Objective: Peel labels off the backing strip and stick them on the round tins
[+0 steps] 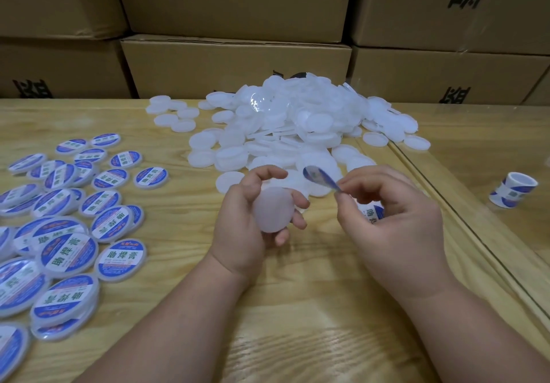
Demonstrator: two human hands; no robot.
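Observation:
My left hand point(250, 222) holds a plain white round tin point(272, 210) on edge, its blank face turned to the right. Just right of it, my right hand point(387, 213) pinches a blue and white round label point(320, 178) by its lower edge, the label curling up toward the tin. Under my right fingers a bit of the label strip point(372, 214) shows on the table. A heap of blank white tins point(285, 127) lies behind my hands. Labelled tins point(71, 234) are spread over the table's left side.
A roll of labels point(513, 189) stands on the table point(297, 308) at the right, beyond a seam in the tabletop point(446, 204). Stacked cardboard boxes point(238, 67) form a wall along the table's far edge.

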